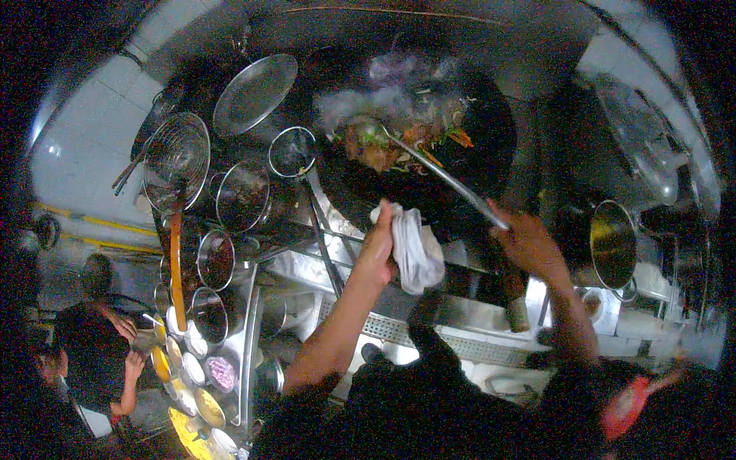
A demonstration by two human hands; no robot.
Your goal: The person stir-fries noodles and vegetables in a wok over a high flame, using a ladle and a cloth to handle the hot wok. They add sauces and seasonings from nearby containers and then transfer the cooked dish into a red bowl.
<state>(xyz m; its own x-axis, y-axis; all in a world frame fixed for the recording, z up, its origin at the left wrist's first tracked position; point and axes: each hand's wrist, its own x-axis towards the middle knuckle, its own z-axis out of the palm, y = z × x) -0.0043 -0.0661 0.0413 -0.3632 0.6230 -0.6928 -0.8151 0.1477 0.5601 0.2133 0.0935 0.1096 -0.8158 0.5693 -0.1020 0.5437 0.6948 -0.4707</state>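
Note:
My left hand [378, 244] grips a folded white cloth [418, 253] at the near rim of a large dark wok [489, 132]. Whatever part of the wok lies under the cloth is hidden. In my right hand [532, 244] is the long metal handle of a cooking ladle [445, 175], slanting down to the left into the wok. Its head is mostly lost among the food. Stir-fried food [397, 141] with orange, green and brown pieces fills the middle of the wok, and steam [368, 100] blurs its far side.
Left of the wok are a wire skimmer [178, 161] with a wooden handle, a round strainer [256, 95] and several metal pots [243, 195]. Bowls of ingredients [221, 372] line the lower left, where another person [92, 356] stands. A deep metal pot [614, 244] is at right.

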